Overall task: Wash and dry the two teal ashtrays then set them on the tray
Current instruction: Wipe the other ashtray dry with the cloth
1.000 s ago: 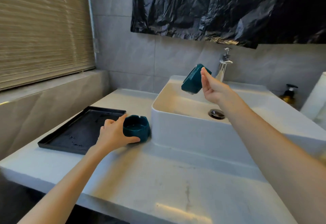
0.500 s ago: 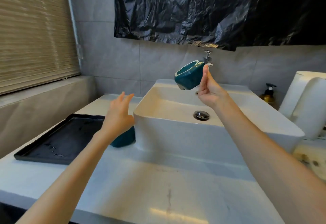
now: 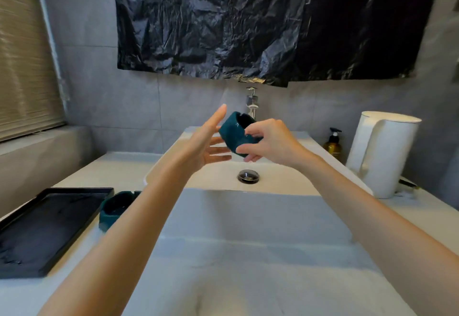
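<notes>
My right hand (image 3: 269, 140) grips one teal ashtray (image 3: 234, 130), tilted on its side, in the air over the white sink basin (image 3: 285, 181) and below the chrome tap (image 3: 252, 102). Just left of that ashtray my left hand (image 3: 207, 145) is spread with straight fingers, its fingertips close to the ashtray; contact is unclear. The second teal ashtray (image 3: 116, 207) stands upright on the counter between the basin and the black tray (image 3: 47, 226). My left forearm hides part of it. The tray holds nothing.
A white paper towel holder (image 3: 382, 151) and an amber pump bottle (image 3: 332, 143) stand right of the basin. Black plastic sheeting (image 3: 260, 22) hangs on the wall above the tap. A window blind (image 3: 24, 54) covers the left wall. The drain (image 3: 248, 176) is uncovered.
My left hand let go of the counter ashtray and rose over the basin beside the held ashtray. My right hand turned and lowered its ashtray. The camera view moved right and closer.
</notes>
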